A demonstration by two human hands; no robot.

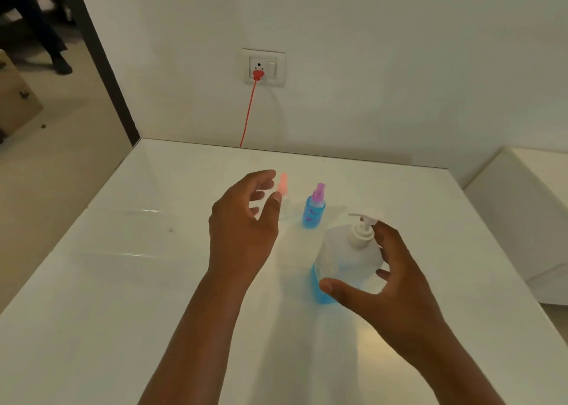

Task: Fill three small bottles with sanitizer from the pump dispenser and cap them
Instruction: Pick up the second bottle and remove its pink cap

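Glossy white rectangular table, its far edge meeting a plain white wall and its left edge bordering open floor; the near edge is cut off by the frame. Broad bare surface lies left of the hands and toward the viewer. Clear plastic pump dispenser with a white pump head, standing upright right of centre, holds blue liquid only in its lower part; its right flank is partly hidden by the right hand, whose fingers are spread apart and curved around the dispenser body, contact uncertain. Left hand, fingers apart and loosely curled, holds nothing and hovers before a small clear bottle with a pink cap, which is blurred, largely screened by the thumb, and of indeterminate fill. Small bottle of blue liquid with a purple spray cap stands upright just right of it, between pink-capped bottle and dispenser. Red cable descends from a white wall socket behind the table.
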